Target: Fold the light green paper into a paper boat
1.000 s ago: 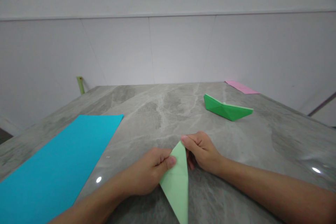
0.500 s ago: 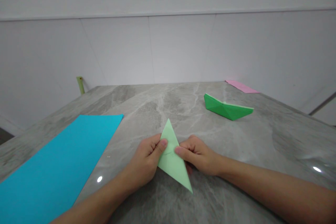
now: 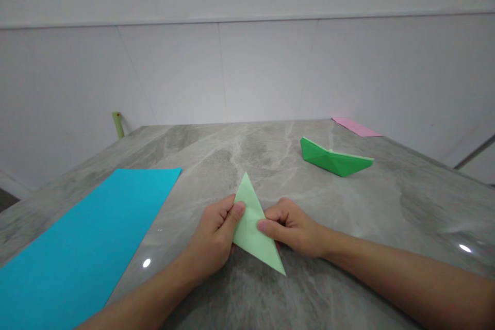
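Observation:
A folded piece of light green paper, roughly triangular, is held between both hands just above the table. One of its points faces away from me and another points down to the right. My left hand pinches its left edge, thumb on top and the fingers behind. On the right edge, my right hand grips the paper between its thumb and curled fingers. The paper hides some fingertips of both hands.
A blue sheet lies on the left of the grey marbled table. At the right stands a folded green paper boat. A pink sheet lies at the far right edge, before a white wall.
The light green paper has turned slightly, its lower tip shifting up and a little to the right. Both hands keep their hold on it.

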A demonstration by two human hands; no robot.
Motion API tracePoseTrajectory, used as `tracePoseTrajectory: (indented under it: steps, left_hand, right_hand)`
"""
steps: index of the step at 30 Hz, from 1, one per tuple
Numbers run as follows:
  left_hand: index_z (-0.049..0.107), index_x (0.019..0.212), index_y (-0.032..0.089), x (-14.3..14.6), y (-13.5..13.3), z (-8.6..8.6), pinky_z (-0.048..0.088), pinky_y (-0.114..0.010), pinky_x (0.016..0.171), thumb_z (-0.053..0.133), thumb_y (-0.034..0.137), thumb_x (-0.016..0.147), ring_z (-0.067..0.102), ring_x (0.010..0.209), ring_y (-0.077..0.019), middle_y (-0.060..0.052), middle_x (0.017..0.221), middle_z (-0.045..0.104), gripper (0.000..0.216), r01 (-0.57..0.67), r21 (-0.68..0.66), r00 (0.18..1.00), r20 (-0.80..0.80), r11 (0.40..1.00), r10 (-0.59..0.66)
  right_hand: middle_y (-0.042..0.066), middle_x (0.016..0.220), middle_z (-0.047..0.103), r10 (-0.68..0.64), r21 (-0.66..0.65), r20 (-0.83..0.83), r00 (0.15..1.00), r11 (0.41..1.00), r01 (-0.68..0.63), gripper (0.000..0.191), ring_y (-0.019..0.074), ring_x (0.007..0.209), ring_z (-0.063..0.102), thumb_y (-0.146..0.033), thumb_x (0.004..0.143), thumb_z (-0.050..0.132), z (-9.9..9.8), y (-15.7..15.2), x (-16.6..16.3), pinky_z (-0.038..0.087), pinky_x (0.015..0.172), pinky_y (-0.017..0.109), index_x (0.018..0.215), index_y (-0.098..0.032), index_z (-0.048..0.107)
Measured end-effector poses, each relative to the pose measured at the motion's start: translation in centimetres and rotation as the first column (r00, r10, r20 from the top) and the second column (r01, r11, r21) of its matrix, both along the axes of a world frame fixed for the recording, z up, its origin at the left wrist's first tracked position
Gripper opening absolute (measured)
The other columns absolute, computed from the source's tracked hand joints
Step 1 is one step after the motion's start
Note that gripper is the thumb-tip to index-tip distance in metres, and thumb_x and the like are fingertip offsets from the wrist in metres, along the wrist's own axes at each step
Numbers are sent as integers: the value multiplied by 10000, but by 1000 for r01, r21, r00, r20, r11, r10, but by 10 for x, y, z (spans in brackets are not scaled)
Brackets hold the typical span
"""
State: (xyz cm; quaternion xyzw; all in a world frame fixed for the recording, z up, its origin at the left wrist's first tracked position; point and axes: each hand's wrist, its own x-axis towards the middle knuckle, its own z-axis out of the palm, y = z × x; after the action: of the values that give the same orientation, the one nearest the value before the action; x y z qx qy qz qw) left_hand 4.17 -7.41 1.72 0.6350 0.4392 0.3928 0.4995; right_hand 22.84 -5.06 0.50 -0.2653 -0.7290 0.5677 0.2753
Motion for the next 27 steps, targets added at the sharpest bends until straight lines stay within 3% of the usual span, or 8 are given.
tracePoseTrajectory:
  steps: [18, 27]
  left_hand:
    - [448, 615, 185, -3, 2, 4, 276, -180, 321, 456, 469, 884, 419, 321, -86, 68, 405, 408, 391, -309, 125, 946, -61, 943, 318]
    - [433, 593, 195, -9, 7, 5, 216, -191, 332, 451, 395, 881, 356, 334, -84, 69, 388, 376, 352, -389, 209, 901, -117, 897, 417]
  right_hand:
    - [-14, 423, 550, 40, -73, 45, 998, 997, -37, 453, 76, 368, 491, -498, 850, 529, 4, -2, -1, 357, 387, 166, 555, -154, 515]
    - [-21, 443, 572, 89, -134, -10, 996, 987, -90, 414, 73, 369, 492, -509, 816, 580, -1, 0, 0, 375, 394, 167, 607, -162, 491]
